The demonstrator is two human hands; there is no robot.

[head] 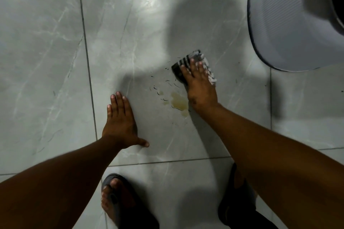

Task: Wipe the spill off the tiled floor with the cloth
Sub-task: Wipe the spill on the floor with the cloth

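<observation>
A yellowish spill [179, 103] lies on the grey marbled tiled floor [130, 42], with small droplets and dark specks scattered up and to the left of it. My right hand [200, 83] presses flat on a black-and-white striped cloth [186, 61], which rests on the floor just beyond the spill. The cloth's near part is hidden under my fingers and palm. My left hand [120, 121] rests flat on the tile to the left of the spill, fingers spread, holding nothing.
A large pale grey rounded object [290, 20] stands at the upper right, close to the cloth. My feet in dark sandals [119, 197] are at the bottom edge. Grout lines run left of my left hand and below both hands.
</observation>
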